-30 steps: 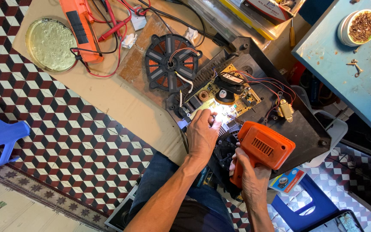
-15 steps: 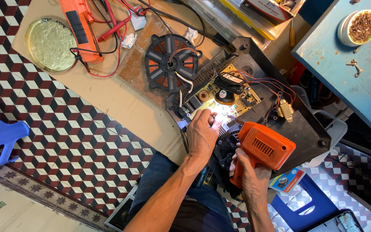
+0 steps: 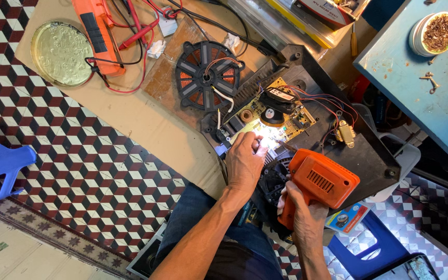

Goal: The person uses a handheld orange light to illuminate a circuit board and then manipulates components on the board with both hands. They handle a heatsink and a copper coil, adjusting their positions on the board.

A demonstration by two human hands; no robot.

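1. Right hand point(image 3: 306, 220): wrapped tight round the grip of an orange pistol-shaped power tool point(image 3: 318, 184), probably a soldering gun. The tool body sits just above the knuckles, its nose aimed up-left toward the lit spot; the tip itself is hidden.
2. Left hand point(image 3: 243, 163): curled, fingers pinched onto something at the bright patch of the circuit board point(image 3: 278, 129). What the fingertips hold cannot be told through the glare.
3. Circuit board: yellowish, seated in an open black appliance housing point(image 3: 369, 155) directly ahead of both hands, with red wires running to its far side.
4. Round black-and-copper coil point(image 3: 207, 75): beyond the left hand, lifted out and tethered by white leads.
5. Orange multimeter point(image 3: 99, 36) with red probe leads, and a round golden tin lid point(image 3: 60, 52): far up-left of the left hand, on cardboard.
6. Handling note, as judgement: steady the left hand's heel on the housing, bring the tool nose in slowly, keep fingertips clear of it, and avoid snagging the red wires.
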